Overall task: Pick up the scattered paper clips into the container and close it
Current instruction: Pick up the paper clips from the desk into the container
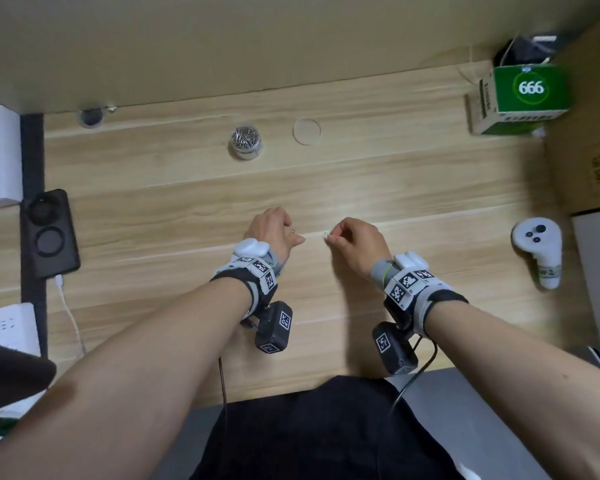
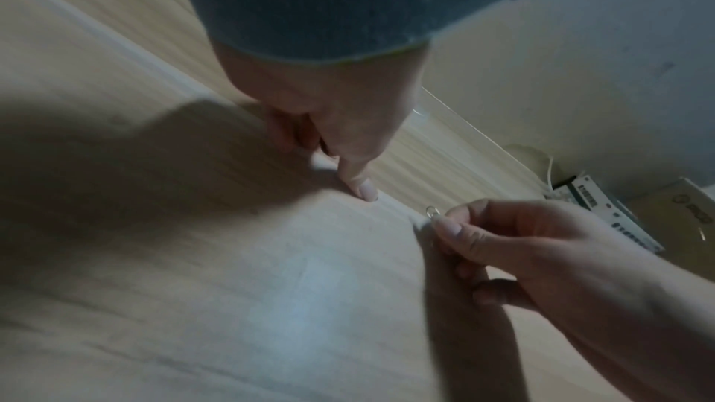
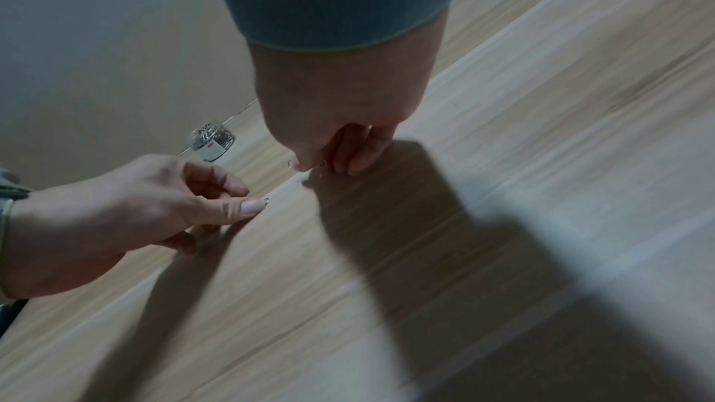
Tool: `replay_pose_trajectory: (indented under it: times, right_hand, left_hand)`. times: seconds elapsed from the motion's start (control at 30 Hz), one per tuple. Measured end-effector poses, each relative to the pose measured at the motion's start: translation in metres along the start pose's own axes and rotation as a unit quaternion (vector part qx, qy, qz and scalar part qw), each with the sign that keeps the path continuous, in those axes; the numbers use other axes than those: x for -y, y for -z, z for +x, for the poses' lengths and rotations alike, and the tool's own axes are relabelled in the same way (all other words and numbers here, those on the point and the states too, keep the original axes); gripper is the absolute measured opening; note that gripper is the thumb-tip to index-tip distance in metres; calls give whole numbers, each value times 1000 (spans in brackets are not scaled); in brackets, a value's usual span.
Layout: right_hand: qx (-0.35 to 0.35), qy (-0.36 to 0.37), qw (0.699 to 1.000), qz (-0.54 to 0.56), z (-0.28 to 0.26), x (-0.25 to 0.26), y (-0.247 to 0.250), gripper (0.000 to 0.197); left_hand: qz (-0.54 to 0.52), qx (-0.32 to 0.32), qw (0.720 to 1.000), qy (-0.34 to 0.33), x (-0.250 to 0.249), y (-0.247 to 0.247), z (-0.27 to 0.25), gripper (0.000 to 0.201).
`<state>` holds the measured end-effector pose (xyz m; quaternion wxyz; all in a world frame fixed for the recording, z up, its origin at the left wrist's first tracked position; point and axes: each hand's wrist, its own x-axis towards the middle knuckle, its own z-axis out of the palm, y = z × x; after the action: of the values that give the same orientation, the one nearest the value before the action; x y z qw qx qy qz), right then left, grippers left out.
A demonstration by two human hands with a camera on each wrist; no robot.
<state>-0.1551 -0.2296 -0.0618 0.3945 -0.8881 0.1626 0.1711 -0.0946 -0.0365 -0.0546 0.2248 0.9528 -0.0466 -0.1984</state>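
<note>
A clear round container (image 1: pixel 245 143) full of silver paper clips stands open at the back of the wooden desk (image 1: pixel 395 174); its clear lid (image 1: pixel 307 131) lies flat to its right. At mid-desk my right hand (image 1: pixel 331 238) pinches a silver paper clip (image 1: pixel 326 234) between thumb and forefinger, just above the wood; the clip (image 2: pixel 431 211) pokes out past the thumb. My left hand (image 1: pixel 297 237) sits a few centimetres to the left, fingers curled, thumb tip low over the desk, with a small paper clip (image 3: pixel 266 200) showing at the thumb tip. The container (image 3: pixel 211 141) lies well beyond both hands.
A green and white box (image 1: pixel 530 95) stands at the back right corner. A white controller (image 1: pixel 537 247) lies at the right, a black charging dock (image 1: pixel 49 230) and white power strip (image 1: pixel 7 327) at the left. A wall closes the far desk edge.
</note>
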Motion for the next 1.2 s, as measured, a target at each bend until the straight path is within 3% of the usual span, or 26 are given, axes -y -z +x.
replay_pose_trajectory:
  times: [0.13,0.43,0.53,0.6,0.7,0.8,0.97,1.2]
  right_hand:
    - [1,-2,1000,7,7,2,0,14]
    - [6,1,1000,23,23,13,-3,18]
    - [4,-15,999,40,30,20,-4,17]
    - [6,-11,999,51,37,31,-3,16]
    - [5,-14,997,77,57,53,0,16]
    - [-9,-9,994,107,78,75,1,14]
    - [-16,0,991,135,112,103,5,16]
    - [-11,5,992,128,150,123,12,20]
  left_hand:
    - [-4,6,1000,-13,-3,-3,-8,20]
    - [92,62,993,-35,-5,-3,-9,22]
    - [1,72,997,7,10,3,-5,9]
    - [-100,55,992,57,20,13,1,18]
    - [-267,-16,956,119,22,43,25,19]
    - [-332,-84,933,110,15,81,59,20]
    - [-299,-130,941,93,19,113,113,22]
    - [-196,-96,976,23,22,117,138,11]
